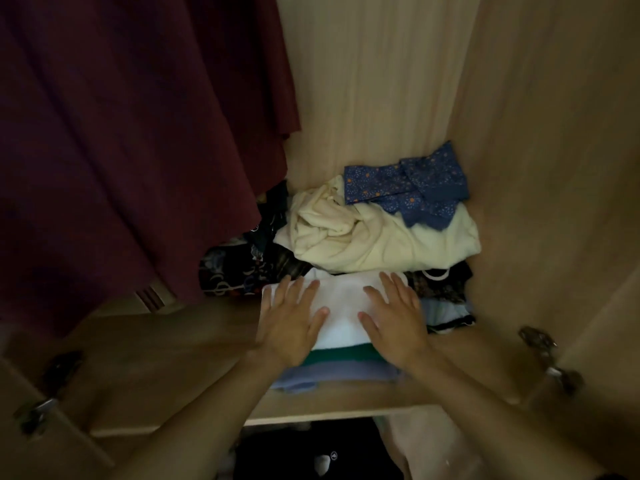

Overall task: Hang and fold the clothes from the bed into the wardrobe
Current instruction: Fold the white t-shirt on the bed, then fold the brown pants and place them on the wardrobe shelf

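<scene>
The folded white cloth [341, 306] is pressed flat on top of the stack on the wardrobe shelf [194, 344], under the spread fingers [304, 289] of the left hand [294, 323] and right hand [394, 323], its long side lying across between them, in front of the cream cloth [374, 237].

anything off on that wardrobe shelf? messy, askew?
Yes. Behind the folded white garment under the left hand and right hand, the cream garment is bunched and crumpled, not folded. The blue patterned cloth sits askew on top of it. Dark clothes at the left are a loose heap.
</scene>
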Demonstrator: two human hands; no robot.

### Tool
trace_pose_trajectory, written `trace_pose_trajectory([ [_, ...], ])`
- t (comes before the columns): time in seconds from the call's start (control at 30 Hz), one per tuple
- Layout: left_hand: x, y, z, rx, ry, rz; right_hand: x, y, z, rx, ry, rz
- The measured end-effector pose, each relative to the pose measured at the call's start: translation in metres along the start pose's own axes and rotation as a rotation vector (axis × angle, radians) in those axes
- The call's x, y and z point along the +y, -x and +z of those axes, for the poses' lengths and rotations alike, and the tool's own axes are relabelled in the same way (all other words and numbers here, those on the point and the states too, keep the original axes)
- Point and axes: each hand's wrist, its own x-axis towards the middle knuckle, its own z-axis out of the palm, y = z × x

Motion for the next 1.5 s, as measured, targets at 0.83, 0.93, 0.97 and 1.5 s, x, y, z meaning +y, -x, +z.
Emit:
trace_pose_trajectory([
  [0.83, 0.245, 0.195, -0.145, -0.011, 0.437, 0.901, -0.050, 0.422, -0.225, 0.216, 0.342, 0.684],
  [0.93, 0.294, 0.245, -0.157, -0.027, 0.397, 1.044, -0.045, 0.489, -0.244, 0.239, 0.355, 0.808],
  [0.97, 0.310, 0.264, -0.159, -0.036, 0.394, 1.087, -0.043, 0.514, -0.249, 0.248, 0.357, 0.850],
  [1.5, 0.532, 0.625, -0.132, -0.397, 0.333, 1.553, -0.071, 0.971, -0.249, 0.296, 0.329, 1.492],
])
